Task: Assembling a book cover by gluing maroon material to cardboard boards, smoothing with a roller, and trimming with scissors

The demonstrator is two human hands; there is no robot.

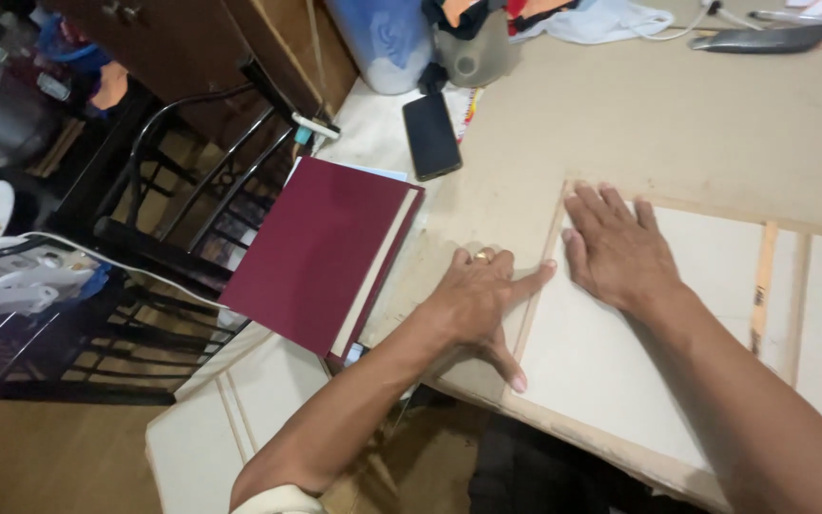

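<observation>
From the head camera, I am pressing both hands flat on the work in front of me. My left hand (476, 290) is lying palm down on the brown board (715, 124), its fingers spread apart and gripping nothing; a gold ring (482, 255) is showing on one of them. The forefinger is pointing right, its tip touching the thin wooden strip (537, 290) that edges the pale panel (611, 371), while the thumb is reaching back toward me along that same strip.

My right hand (617, 249) is resting just across the strip from the left fingertips, flat on the pale panel, fingers together and pointing away from me, holding nothing. The tips are lying at the panel's far corner. Another wooden strip (762, 286) is running toward me well to the right of this hand.

Just left of my left knuckles, a maroon book (321, 252) is lying partly over the board's edge. Beyond my left fingers, a black phone (431, 135) is lying face up. Farther left of the book, a black metal chair (173, 219) is standing on the floor.
</observation>
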